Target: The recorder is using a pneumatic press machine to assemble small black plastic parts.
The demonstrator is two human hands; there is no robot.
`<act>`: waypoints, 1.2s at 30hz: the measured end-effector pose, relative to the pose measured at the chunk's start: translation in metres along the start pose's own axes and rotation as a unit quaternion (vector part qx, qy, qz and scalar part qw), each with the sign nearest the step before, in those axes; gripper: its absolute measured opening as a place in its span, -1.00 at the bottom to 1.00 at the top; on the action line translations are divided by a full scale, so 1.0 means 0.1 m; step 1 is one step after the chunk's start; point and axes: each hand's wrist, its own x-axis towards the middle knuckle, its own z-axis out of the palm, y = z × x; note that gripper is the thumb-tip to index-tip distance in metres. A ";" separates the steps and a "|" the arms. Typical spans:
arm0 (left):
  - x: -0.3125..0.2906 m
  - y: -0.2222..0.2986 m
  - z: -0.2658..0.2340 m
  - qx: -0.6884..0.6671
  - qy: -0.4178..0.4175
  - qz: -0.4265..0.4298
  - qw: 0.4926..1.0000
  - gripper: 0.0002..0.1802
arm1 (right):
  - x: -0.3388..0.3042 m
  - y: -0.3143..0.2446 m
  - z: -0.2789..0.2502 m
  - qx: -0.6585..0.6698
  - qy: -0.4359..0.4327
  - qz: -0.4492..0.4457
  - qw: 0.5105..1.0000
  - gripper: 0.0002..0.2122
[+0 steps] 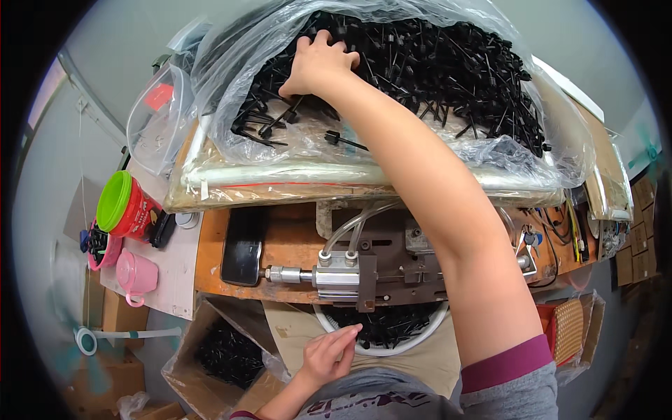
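My right hand (320, 64) reaches far over to the left side of a heap of black plastic parts with thin stems (448, 63). Its fingers are spread and bent on the heap, with nothing visibly gripped. The heap lies in a clear plastic bag (231, 91) that lines a raised, tape-covered cardboard tray (294, 190). My left hand (327, 355) hovers above my lap, fingers stretched and thumb apart, holding nothing I can see. Beside its fingertips, a white-rimmed round container (442, 318) holds more black parts. Between my hands sits a metal clamping fixture with a pneumatic cylinder (337, 278).
A dark phone (243, 246) lies on the wooden bench (294, 238), left of the cylinder. Further left stand a red and green tub (133, 210) and a pink cup (137, 273). A cardboard box (185, 343) with black parts sits low left. Keys (532, 238) and cables are at right.
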 end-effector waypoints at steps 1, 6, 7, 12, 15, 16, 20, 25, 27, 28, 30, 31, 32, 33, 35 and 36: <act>0.00 0.00 0.00 0.001 -0.001 -0.004 1.000 -0.35 | 0.01 0.02 0.03 0.014 -0.001 0.002 1.000 -0.07; 0.05 0.04 0.02 -0.011 0.017 0.003 1.000 -0.41 | -0.09 0.11 0.01 0.031 -0.005 -0.047 0.998 -0.09; 0.06 0.06 0.03 -0.014 0.029 0.007 0.999 -0.44 | -0.14 0.15 -0.03 0.031 -0.013 -0.066 0.997 -0.11; 0.06 0.13 -0.01 -0.018 -0.003 0.013 1.000 -0.41 | -0.30 0.42 -0.15 -0.010 -0.036 -0.155 0.987 -0.15; 0.07 0.19 -0.03 -0.018 -0.024 0.015 0.999 -0.40 | -0.39 0.62 -0.29 -0.035 -0.075 -0.198 0.977 -0.17; 0.07 0.21 -0.03 -0.020 -0.030 0.014 0.999 -0.41 | -0.40 0.70 -0.29 -0.034 -0.073 -0.195 0.977 -0.17; 0.16 0.25 -0.07 -0.018 -0.044 0.061 0.997 -0.41 | -0.51 0.91 -0.48 -0.060 -0.115 -0.206 0.970 -0.16; 0.71 0.37 -0.25 -0.015 -0.045 0.161 0.986 -0.53 | -0.57 1.27 -0.69 -0.052 -0.174 -0.219 0.959 -0.14; 1.01 0.40 -0.34 0.005 -0.003 0.195 0.981 -0.58 | -0.66 1.36 -0.81 -0.049 -0.192 -0.211 0.957 -0.17; 1.14 0.39 -0.34 0.029 0.040 0.203 0.978 -0.54 | -0.66 1.42 -0.82 -0.037 -0.204 -0.212 0.955 -0.17; 1.50 0.37 -0.43 0.112 0.069 0.207 0.970 -0.63 | -0.66 1.59 -0.84 -0.015 -0.229 -0.210 0.950 -0.17; 1.67 0.35 -0.43 0.107 0.103 0.191 0.970 -0.64 | -0.70 1.62 -0.87 -0.008 -0.216 -0.226 0.950 -0.22; 1.82 0.32 -0.44 0.107 0.113 0.164 0.974 -0.65 | -0.74 1.66 -0.91 0.017 -0.229 -0.215 0.949 -0.24; 1.98 0.29 -0.42 0.104 0.119 0.141 0.977 -0.67 | -0.80 1.71 -0.98 0.037 -0.240 -0.199 0.950 -0.26; 2.24 0.16 -0.39 0.106 0.107 0.117 0.982 -0.67 | -0.87 1.81 -1.00 0.064 -0.207 -0.214 0.952 -0.33; 2.34 0.11 -0.36 0.113 0.092 0.104 0.984 -0.65 | -0.92 1.85 -1.04 0.072 -0.193 -0.206 0.957 -0.34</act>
